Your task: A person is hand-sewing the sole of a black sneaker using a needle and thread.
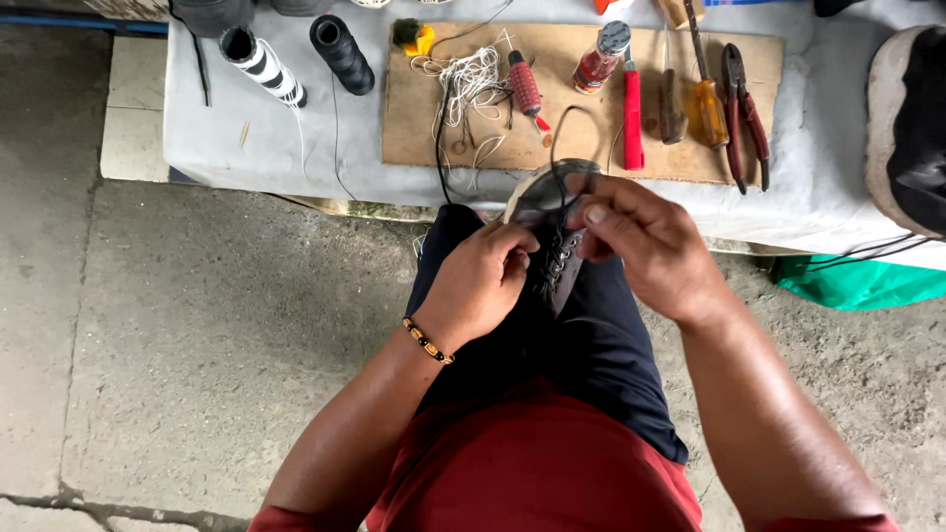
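While both hands pinch the dark shoe point(552, 232) on the lap (left hand point(478, 281), right hand point(641, 241)), fingers should keep the black thread point(439, 148) taut.

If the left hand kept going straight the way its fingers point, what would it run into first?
The left hand points up-right at the dark shoe on the knee, which it already touches; beyond that, probably the right hand.

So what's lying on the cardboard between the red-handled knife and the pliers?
In the head view, between the red-handled knife and the pliers lie two tools: a brown-handled one and an orange-handled screwdriver, side by side on the cardboard.
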